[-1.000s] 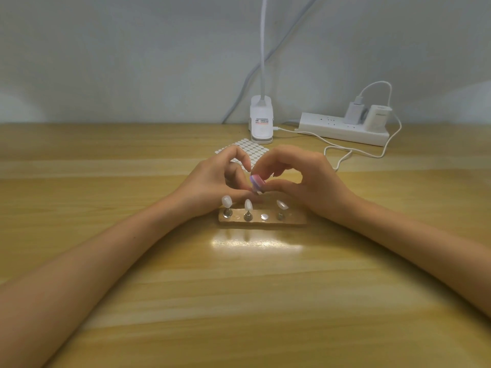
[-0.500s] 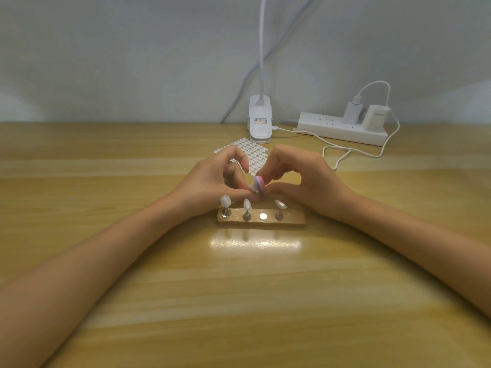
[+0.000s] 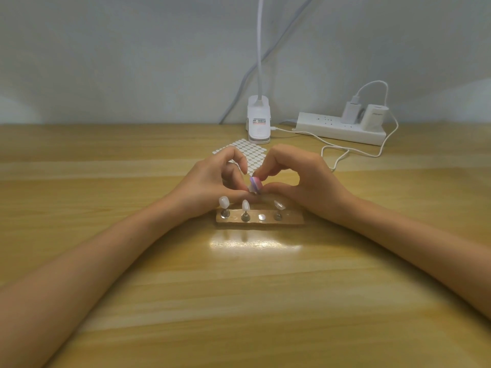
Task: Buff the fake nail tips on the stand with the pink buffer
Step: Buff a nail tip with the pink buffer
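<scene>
Pink and purple, the buffer [image 3: 256, 185] is pinched between the thumb and fingertips of the right hand [image 3: 300, 181], just behind the stand [image 3: 292, 220] on the wooden desk [image 3: 239, 301]. The left hand [image 3: 210, 184] pinches a pale nail tip [image 3: 250, 189] against it. Three mounted tips [image 3: 245, 205] stand upright on the stand's posts.

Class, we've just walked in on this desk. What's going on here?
A person is buffing fake nails. The right hand pinches the pink buffer against a nail tip that the left hand holds, just behind the wooden stand. Three tips sit on its pegs; one spot is bare.
</scene>
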